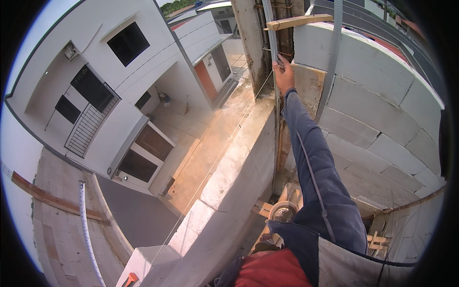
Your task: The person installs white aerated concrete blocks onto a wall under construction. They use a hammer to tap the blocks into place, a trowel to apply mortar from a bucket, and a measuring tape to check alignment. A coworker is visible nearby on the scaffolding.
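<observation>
My right hand (285, 71) reaches up with its fingers closed round a long, narrow silver strip (270, 33) standing upright against the rough concrete column (253, 52). A short timber piece (299, 21) crosses the column's top above the hand, and a second metal bar (330, 71) stands to the right. A thin string (223, 143) runs from beside the hand diagonally down along the top of a light block wall (224, 170). My left hand is not clearly in view; a small skin-coloured shape low by my red shirt is too unclear to tell.
A tall block wall (368, 105) rises right. Below are timber planks and a round container (282, 214). Left, across a drop to a yard (191, 158), stands a white house (86, 43). A measuring tape (86, 225) and an orange-handled tool (130, 277) show lower left.
</observation>
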`<state>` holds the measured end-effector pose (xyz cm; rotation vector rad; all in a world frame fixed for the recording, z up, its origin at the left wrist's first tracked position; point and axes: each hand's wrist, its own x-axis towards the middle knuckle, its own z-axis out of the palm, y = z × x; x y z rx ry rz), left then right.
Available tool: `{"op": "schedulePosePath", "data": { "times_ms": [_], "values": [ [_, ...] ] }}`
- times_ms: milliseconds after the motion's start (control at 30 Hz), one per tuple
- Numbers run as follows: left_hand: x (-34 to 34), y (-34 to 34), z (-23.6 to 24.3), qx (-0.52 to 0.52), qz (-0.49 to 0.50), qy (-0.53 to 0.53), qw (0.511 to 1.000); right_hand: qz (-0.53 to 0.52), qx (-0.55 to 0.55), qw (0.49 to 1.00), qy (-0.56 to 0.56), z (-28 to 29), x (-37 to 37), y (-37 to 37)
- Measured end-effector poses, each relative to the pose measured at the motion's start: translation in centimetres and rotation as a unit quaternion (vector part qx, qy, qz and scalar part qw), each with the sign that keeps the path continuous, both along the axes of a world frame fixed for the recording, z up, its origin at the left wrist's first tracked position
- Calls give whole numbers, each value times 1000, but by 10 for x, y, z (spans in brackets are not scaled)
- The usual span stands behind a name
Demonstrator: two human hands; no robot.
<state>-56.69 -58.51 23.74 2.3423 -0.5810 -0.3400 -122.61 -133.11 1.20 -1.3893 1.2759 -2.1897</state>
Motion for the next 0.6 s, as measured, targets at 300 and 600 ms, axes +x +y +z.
{"op": "schedulePosePath", "data": {
  "times_ms": [300,600],
  "values": [
    [-8,9,-13,62,-99,-58,992,156,105,972,-141,16,-53,-41],
    [-127,-51,-60,152,-420,30,894,280,89,920,-258,40,-15,-24]
  ]
}}
